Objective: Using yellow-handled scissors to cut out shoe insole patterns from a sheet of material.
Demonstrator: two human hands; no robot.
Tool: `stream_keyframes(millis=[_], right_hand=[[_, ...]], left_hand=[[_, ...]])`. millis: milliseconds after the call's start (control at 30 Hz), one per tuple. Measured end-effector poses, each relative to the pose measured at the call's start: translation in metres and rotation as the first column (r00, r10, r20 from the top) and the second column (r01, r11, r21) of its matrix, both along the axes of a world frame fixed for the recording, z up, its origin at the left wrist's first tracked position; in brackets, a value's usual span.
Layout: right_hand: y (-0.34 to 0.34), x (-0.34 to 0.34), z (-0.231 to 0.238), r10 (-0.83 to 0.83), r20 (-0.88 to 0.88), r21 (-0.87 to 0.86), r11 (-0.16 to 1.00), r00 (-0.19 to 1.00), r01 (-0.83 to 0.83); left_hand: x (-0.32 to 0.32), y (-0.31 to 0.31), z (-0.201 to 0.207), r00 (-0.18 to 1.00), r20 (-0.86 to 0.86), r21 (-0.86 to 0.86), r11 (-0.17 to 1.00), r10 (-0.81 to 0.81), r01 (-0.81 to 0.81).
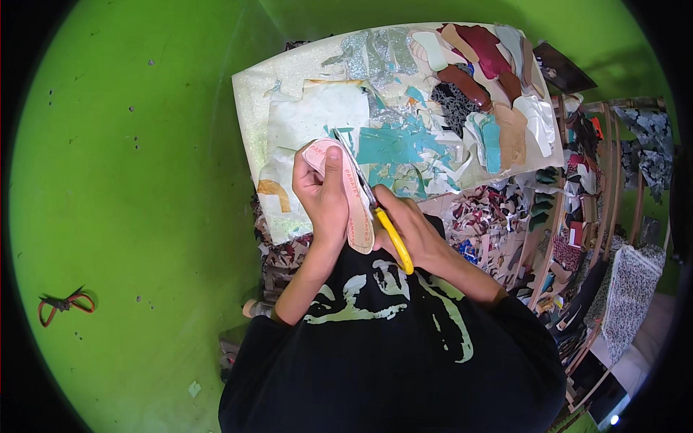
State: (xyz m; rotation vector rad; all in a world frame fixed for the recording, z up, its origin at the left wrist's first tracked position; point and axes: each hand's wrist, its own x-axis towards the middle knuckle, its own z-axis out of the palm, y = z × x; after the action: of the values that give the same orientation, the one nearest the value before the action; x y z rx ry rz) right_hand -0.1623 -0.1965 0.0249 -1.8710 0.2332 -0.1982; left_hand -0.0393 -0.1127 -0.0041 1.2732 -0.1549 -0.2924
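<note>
Black T-shirt with pale green print [386,372] below, my left hand [323,189] pinches a pink-and-tan, insole-shaped sheet [356,216] before the cream worktop [253,90]; my right hand [413,229] grips yellow-handled metal scissors [390,235] alongside. Likely light and bendable, it seems best held by its broad end.

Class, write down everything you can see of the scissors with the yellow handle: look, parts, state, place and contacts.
The scissors have slim, metallic-looking blades and a smooth, bright yellow handle, perhaps plastic. They slant, tips up and leftward, handle toward the person's shirt. The right hand grips them, hiding the rest of the handle. The blades lie along the right edge of a sole piece; how far they are open cannot be told.
</note>
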Motion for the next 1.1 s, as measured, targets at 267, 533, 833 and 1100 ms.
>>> stream_keyframes(millis=[267,533,833,1100], right_hand=[[-0.01,0.01,-0.003,0.13,-0.118,0.083,0.989,0.984,-0.121],[-0.012,0.019,-0.006,0.166,-0.081,-0.026,0.985,0.983,-0.169],[-0.022,0.034,-0.001,0.175,-0.114,0.068,0.983,0.978,-0.168],[-0.025,0.038,0.007,0.139,-0.07,0.021,0.99,0.988,-0.138]], left_hand=[[0.01,0.001,0.008,0.998,-0.066,-0.04,0.999,-0.002,-0.001],[0.016,0.002,0.011,0.999,-0.044,-0.037,0.999,-0.019,0.017],[0.027,0.0,0.016,0.99,-0.138,-0.133,0.991,-0.035,0.017],[0.035,0.0,0.019,0.965,-0.211,-0.181,0.977,-0.153,0.116]])
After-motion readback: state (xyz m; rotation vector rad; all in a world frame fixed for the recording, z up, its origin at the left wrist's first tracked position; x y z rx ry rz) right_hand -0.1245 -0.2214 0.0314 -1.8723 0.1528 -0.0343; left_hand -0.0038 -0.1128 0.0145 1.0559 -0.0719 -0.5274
